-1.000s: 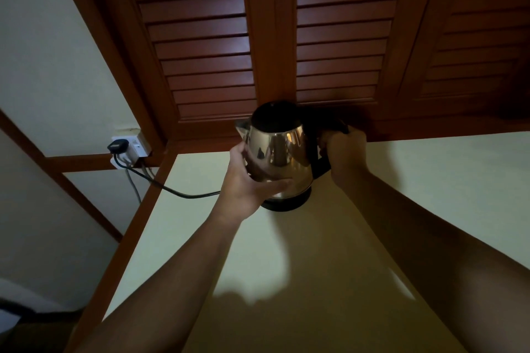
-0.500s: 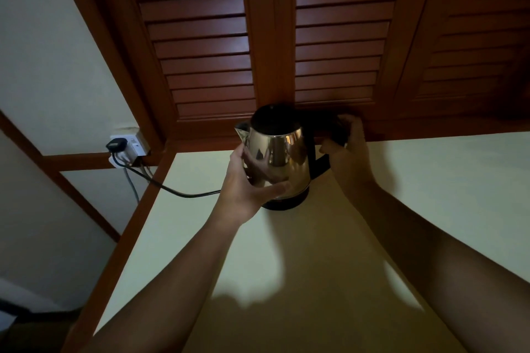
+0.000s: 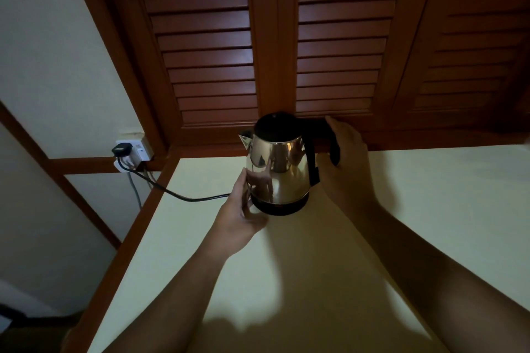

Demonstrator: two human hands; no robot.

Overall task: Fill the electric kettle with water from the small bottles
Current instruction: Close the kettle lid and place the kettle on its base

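The dark base under the shiny steel electric kettle [image 3: 279, 169] is partly covered by the left hand [image 3: 239, 216], whose fingers [image 3: 249, 198] curl out of sight at its lower side. The right hand [image 3: 345, 157] hides much of the kettle's black handle [image 3: 329, 137]; whether it grips or only rests cannot be told. The thin black power cord [image 3: 183, 196] vanishes behind the left hand. Both forearms and the pale table [image 3: 430, 195] are cut off by the lower edge. The room is dim, so the white wall socket [image 3: 134, 149] shows little detail.

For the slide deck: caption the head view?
Both hands steady a steel kettle on its base, lid shut, cord plugged in.
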